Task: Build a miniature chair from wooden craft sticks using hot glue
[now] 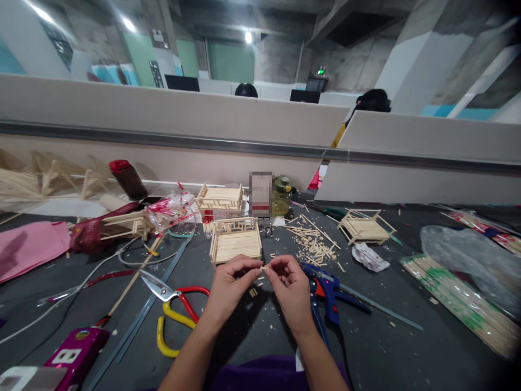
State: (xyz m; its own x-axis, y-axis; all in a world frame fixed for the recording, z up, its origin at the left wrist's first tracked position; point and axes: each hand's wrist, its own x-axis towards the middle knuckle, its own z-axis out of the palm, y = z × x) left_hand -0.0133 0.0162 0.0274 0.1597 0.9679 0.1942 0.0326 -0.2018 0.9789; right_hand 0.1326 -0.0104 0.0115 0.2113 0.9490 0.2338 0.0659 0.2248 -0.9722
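Note:
Between the fingertips of both hands is a small piece of wooden stick (264, 269), mostly covered by the fingers. My left hand (233, 285) pinches it from one side, and my right hand (291, 285) from the other. Just beyond the left hand stands a small railed platform of wooden sticks (235, 247). A few short stick pieces (253, 292) lie on the dark table below the fingers. Beside the right hand rests a blue glue gun (331, 296). Scissors with red and yellow handles (179, 296) lie open left of my left wrist.
A pile of cut stick pieces (313, 241) lies beyond the right hand. Another stick model (365, 227) stands farther right, near bagged sticks (456, 298). A purple power strip (77, 347) sits front left. A green bottle (281, 196) stands by the white partition (203, 168).

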